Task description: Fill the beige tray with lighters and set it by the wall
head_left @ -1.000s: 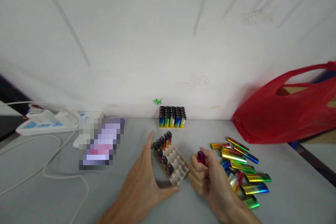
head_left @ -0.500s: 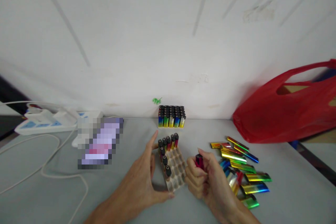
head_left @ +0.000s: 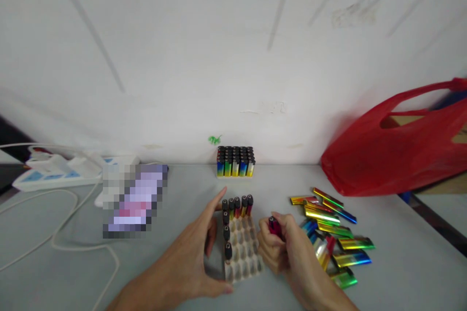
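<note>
1. Magenta lighter (head_left: 274,226): it sits inside the right hand (head_left: 279,245), upright or nearly so, its black top showing above the curled index finger.
2. The right hand is closed firmly around that lighter, fingers folded in and thumb along its side. It is just beside the right edge of the pocketed tray (head_left: 241,251); whether the knuckles touch the rim I cannot tell.
3. The left hand (head_left: 204,248) is spread wide and grips no lighter. It curves around the tray's left side, index fingertip by the far left corner, thumb tip by the near left corner; contact is unclear.
4. Eight black-topped lighters (head_left: 237,206) stand in the tray: five along its far edge, three more down its left edge. The near left corner pocket is bare.
5. Right of the right hand, loose metallic lighters (head_left: 334,230) lie heaped and scattered toward the right edge of the grey tabletop (head_left: 272,180).
6. A packed block of lighters (head_left: 235,167) stands at the tabletop's far edge, near the wall (head_left: 189,58).
7. At the far right corner rests a red bag (head_left: 401,155); at the far left corner, a white power strip (head_left: 80,172), with a pixelated, screen-like object (head_left: 136,204) nearby.
</note>
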The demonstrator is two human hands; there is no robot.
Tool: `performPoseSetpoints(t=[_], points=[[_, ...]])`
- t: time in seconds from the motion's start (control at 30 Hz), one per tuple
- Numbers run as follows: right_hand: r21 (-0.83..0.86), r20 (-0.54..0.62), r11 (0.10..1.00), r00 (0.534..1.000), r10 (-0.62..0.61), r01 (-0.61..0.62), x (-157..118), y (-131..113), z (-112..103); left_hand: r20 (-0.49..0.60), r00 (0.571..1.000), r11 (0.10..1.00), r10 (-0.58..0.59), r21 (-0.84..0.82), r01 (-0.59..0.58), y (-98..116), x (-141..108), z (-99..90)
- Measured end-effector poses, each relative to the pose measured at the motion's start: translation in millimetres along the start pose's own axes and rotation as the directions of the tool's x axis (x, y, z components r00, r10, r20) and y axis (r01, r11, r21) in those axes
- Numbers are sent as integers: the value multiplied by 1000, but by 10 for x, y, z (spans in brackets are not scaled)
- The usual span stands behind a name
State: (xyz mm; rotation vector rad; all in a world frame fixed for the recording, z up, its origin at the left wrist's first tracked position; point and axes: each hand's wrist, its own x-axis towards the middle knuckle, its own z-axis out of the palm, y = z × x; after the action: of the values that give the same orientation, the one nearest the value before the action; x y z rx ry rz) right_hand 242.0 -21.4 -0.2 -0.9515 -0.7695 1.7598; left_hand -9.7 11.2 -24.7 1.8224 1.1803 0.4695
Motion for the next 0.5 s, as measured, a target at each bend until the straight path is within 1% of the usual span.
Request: performPoseSetpoints(t=[0.13,0.3,0.5], points=[[2,-9,1000,1000,30,-30,18,6,7,15,1000,1000,-5,-13,5,16,-5,-16],[15,65,998,996,59,-60,19,-68,70,10,1000,1000,9,-11,-8,21,-19,-27],[22,101,999,994,45,-47,-7,-92,91,10,1000,1000,19,-12,-19,50,-36,-50]])
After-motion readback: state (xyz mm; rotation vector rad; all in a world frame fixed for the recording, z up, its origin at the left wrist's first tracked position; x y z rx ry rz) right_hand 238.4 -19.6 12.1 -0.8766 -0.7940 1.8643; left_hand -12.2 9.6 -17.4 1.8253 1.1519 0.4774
